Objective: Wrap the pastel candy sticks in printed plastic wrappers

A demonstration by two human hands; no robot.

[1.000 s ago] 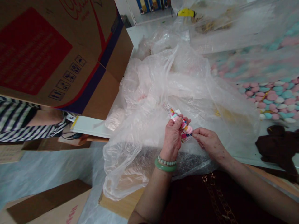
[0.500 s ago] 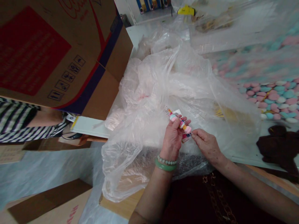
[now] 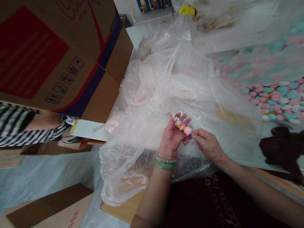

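A small, colourful beaded trinket [image 3: 187,130] in pink, yellow and white lies slanted across the palm and fingers of my left hand [image 3: 171,136]. That palm faces up, with its fingers partly stretched and the thumb beside the trinket. Thumb and forefinger of my right hand [image 3: 208,144] pinch the trinket's lower end. Under it hangs a small printed card or packet [image 3: 187,140], partly hidden by my fingers. Both hands are above a heap of clear plastic bags [image 3: 152,126], whose contents are hard to make out.
A large cardboard box [image 3: 95,79] stands at the left on the white table [image 3: 92,129]. Beside it is another person's arm [image 3: 42,122] in a striped sleeve. To the right are bagged pastel pebble-like pieces [image 3: 277,101] and a dark brown soft thing [image 3: 282,147]. An open carton [image 3: 52,205] sits lower left.
My left thumb has moved off the trinket's top, and the left hand has opened somewhat. The trinket has turned, showing more pink and yellow. My right hand keeps its pinch.
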